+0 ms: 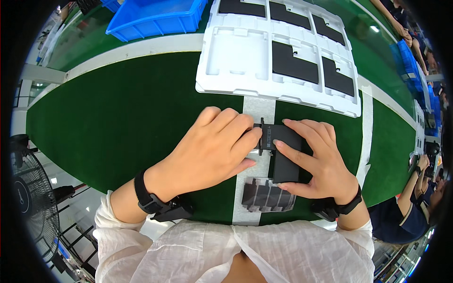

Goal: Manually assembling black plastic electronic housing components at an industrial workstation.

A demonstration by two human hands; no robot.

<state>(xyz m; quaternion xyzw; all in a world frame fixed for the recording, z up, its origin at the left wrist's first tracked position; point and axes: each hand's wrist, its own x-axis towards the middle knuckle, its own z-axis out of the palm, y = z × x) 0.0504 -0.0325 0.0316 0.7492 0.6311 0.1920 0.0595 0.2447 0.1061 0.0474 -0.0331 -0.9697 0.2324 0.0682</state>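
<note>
A flat black L-shaped piece (286, 162), like a battery pack, lies on the green table in front of me. My right hand (323, 162) is spread over it, with fingertips on its upper part and thumb at its lower edge. My left hand (210, 146) is closed, its fingertips pinching a narrow black strip (262, 137) at the piece's left end. The fingers partly hide that strip. Just below the piece is a clear sheet (269, 195) bearing several dark rectangles, close to my right thumb.
Beyond my hands stands a white moulded tray (236, 84) with several similar black pieces in its pockets. A blue bin (158, 21) sits at the far left, behind a pale rail. A black fan (33, 198) is at the left edge. Other people (401, 217) sit along the right.
</note>
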